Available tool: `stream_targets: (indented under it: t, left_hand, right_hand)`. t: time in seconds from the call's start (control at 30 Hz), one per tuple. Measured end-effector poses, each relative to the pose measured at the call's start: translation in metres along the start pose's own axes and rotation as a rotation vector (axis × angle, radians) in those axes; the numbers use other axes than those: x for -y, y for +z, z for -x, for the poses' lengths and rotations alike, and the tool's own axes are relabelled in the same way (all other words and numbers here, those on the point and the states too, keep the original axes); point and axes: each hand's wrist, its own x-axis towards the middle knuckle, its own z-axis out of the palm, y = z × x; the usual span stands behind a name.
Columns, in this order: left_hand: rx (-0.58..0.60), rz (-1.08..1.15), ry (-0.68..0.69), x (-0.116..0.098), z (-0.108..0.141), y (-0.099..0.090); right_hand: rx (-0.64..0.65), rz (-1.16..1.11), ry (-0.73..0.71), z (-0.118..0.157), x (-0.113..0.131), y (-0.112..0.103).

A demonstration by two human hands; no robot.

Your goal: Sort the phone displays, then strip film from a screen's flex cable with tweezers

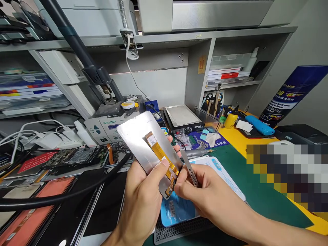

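My left hand (146,194) is closed around a phone screen (137,135), its silvery back turned up toward me. The thumb presses on an orange flex cable (160,150) that runs down that back and carries a white label near its top. At the screen's lower right edge, the thumb and fingertips of my right hand (200,184) pinch together by the end of the cable; what lies between them is hidden. Flat metal tweezers (189,167) with a row of holes are tucked in the same hand, pointing up. Under both hands lies a blue-and-white package (176,210) with a barcode.
A green mat (266,198) covers the right side of the bench. Behind stand a hot plate (181,118) and a soldering station (102,128). Phones (43,208) and a thick black cable (84,191) lie at left. A blue spray can (289,95) stands at right.
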Motion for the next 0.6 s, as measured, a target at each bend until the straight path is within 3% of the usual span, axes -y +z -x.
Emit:
stream_targets:
  t: [0.6]
  left_hand:
    - [-0.041, 0.071, 0.101, -0.0089, -0.0011, 0.0031]
  right_hand:
    - [-0.11, 0.077, 0.016, -0.0002, 0.0001, 0.0028]
